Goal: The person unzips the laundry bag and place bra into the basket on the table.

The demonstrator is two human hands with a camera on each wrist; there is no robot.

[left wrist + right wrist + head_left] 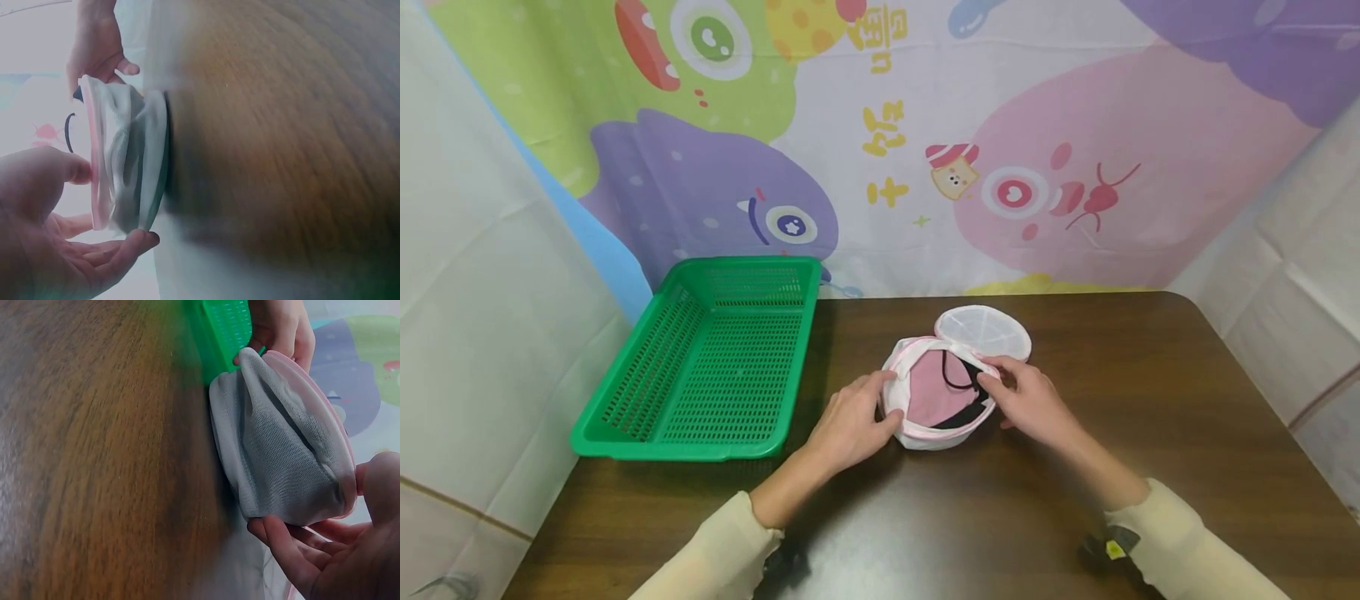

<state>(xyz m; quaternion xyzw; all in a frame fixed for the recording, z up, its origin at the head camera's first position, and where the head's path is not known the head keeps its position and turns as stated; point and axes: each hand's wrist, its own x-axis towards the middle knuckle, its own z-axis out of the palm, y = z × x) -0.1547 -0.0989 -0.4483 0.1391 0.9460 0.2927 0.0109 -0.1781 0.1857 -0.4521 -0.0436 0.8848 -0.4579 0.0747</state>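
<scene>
A round white mesh laundry bag [942, 437] with pink piping stands on the table, its zip top open. The round mesh lid [985, 332] lies folded back behind it. Inside are a pink cloth piece [934, 390] and a black piece [964, 416] with a thin black strap [953, 385]. My left hand [855, 421] grips the bag's left side, thumb at the rim; in the left wrist view its fingers [134, 245] reach along the outer wall. On the opposite side, my right hand [1032, 402] holds the rim, with fingers [284, 544] around the bag's side in the right wrist view.
A green plastic basket [792, 375] with perforated walls stands left of the bag, close to my left forearm. The brown wooden table [1150, 400] ends at a cartoon-printed curtain [895, 242] behind. White covered walls [497, 275] flank both sides.
</scene>
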